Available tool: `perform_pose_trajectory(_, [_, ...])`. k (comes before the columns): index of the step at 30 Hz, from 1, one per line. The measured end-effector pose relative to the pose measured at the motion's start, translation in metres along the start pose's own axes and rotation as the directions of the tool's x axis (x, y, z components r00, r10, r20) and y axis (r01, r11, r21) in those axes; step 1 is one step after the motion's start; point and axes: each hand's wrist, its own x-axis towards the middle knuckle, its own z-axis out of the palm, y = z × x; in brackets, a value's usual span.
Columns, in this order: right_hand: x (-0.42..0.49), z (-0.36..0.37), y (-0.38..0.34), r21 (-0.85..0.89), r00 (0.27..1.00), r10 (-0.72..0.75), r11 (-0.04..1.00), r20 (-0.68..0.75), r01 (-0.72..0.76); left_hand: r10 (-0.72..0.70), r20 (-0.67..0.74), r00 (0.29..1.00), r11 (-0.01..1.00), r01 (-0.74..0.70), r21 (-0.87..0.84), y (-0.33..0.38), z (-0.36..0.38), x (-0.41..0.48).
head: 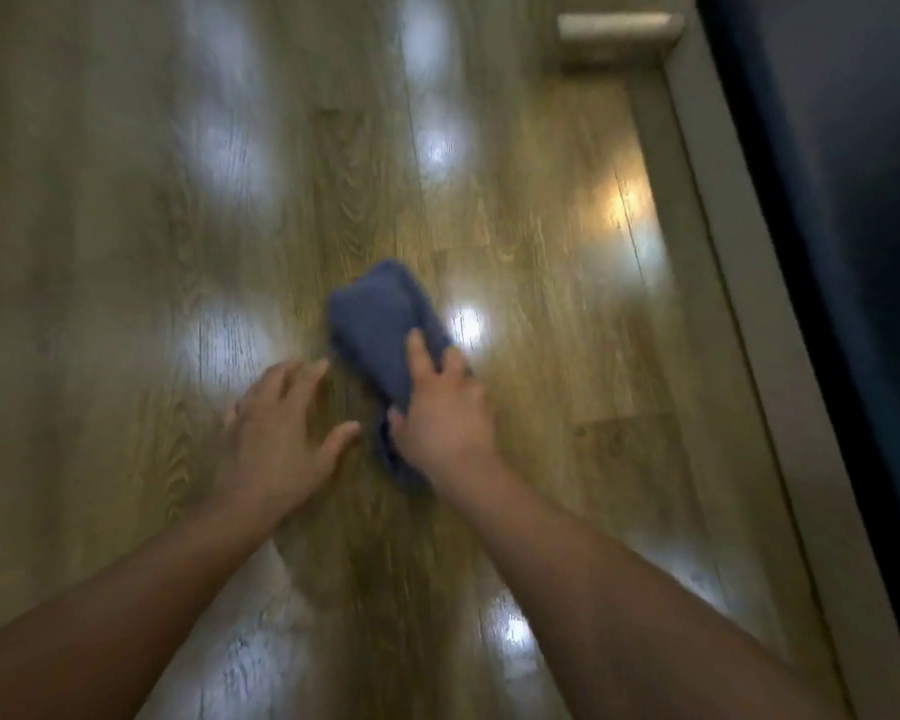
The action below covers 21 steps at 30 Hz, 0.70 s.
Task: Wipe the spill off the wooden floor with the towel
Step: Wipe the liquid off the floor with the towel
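Both bare forearms reach out low over the wooden floor (126,210). The left hand (281,428) is spread open with straight fingers, just left of the towel. The right hand (442,407) grips the near end of the bunched blue towel (380,324), which lies on the boards. Blur and pale glare patches cover the planks; beyond runs a skirting board (723,304), a pale block (619,26) at its far end

The glossy wooden floor (126,252) carries a bunched blue towel (380,324) and, well apart beside the skirting board (723,252), a pale roll-shaped thing (619,26).
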Motion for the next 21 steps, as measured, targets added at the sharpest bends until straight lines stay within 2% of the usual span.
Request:
perform_pose_trajectory(1, [-0.003, 0.007, -0.010, -0.010, 0.992, -0.112, 0.994, 0.059, 0.113, 0.064, -0.185, 0.981, 0.996, -0.074, -0.049, 0.005, 0.006, 0.013])
perform_pose_trajectory(2, [0.002, 0.007, -0.001, 0.026, 0.984, -0.170, 0.985, 0.061, 0.168, 0.127, -0.301, 0.945, 0.983, -0.160, -0.089, 0.011, 0.016, 0.024])
perform_pose_trajectory(4, [0.017, -0.003, 0.054, 0.083, 0.983, -0.163, 0.982, -0.081, 0.170, 0.280, -0.335, 0.900, 0.953, -0.302, -0.013, 0.011, 0.045, 0.042])
perform_pose_trajectory(6, [0.032, -0.022, 0.131, 0.095, 0.961, -0.025, 0.994, -0.277, 0.053, 0.335, -0.312, 0.889, 0.942, -0.320, 0.099, 0.005, 0.063, 0.050])
perform_pose_trajectory(7, [0.036, -0.039, 0.168, 0.122, 0.921, 0.096, 0.991, -0.378, -0.053, 0.325, -0.308, 0.894, 0.945, -0.302, 0.122, 0.001, 0.064, 0.050])
perform_pose_trajectory(9, [0.043, -0.078, 0.219, 0.185, 0.793, 0.364, 0.931, -0.488, -0.314, 0.306, -0.286, 0.908, 0.952, -0.282, 0.122, 0.002, 0.056, 0.054])
perform_pose_trajectory(10, [0.047, -0.093, 0.225, 0.201, 0.744, 0.439, 0.897, -0.503, -0.393, 0.298, -0.266, 0.917, 0.954, -0.273, 0.127, 0.006, 0.053, 0.056])
perform_pose_trajectory(12, [0.057, -0.099, 0.210, 0.209, 0.697, 0.546, 0.833, -0.465, -0.513, 0.288, -0.216, 0.933, 0.955, -0.265, 0.133, 0.011, 0.052, 0.056])
perform_pose_trajectory(14, [0.072, -0.084, 0.158, 0.249, 0.719, 0.533, 0.845, -0.445, -0.473, 0.293, -0.221, 0.930, 0.954, -0.268, 0.136, 0.008, 0.054, 0.054])
perform_pose_trajectory(16, [0.085, -0.061, 0.088, 0.230, 0.824, 0.400, 0.915, -0.401, -0.332, 0.294, -0.222, 0.930, 0.953, -0.268, 0.139, 0.008, 0.053, 0.057])
perform_pose_trajectory(17, [0.090, -0.049, 0.048, 0.174, 0.891, 0.276, 0.958, -0.361, -0.226, 0.298, -0.230, 0.926, 0.953, -0.272, 0.136, 0.009, 0.055, 0.058])
perform_pose_trajectory(18, [0.093, -0.039, 0.011, 0.081, 0.950, 0.084, 0.995, -0.302, -0.062, 0.299, -0.242, 0.923, 0.953, -0.275, 0.128, 0.009, 0.056, 0.058])
perform_pose_trajectory(19, [0.093, -0.035, -0.019, -0.027, 0.965, -0.172, 0.985, -0.200, 0.170, 0.297, -0.253, 0.921, 0.954, -0.275, 0.120, 0.007, 0.057, 0.056])
perform_pose_trajectory(20, [0.096, -0.037, -0.033, -0.100, 0.911, -0.403, 0.913, -0.084, 0.395, 0.299, -0.267, 0.916, 0.954, -0.277, 0.118, 0.007, 0.057, 0.055])
perform_pose_trajectory(21, [0.108, -0.046, -0.024, -0.135, 0.837, -0.547, 0.831, -0.018, 0.540, 0.303, -0.274, 0.913, 0.952, -0.280, 0.120, 0.007, 0.056, 0.056])
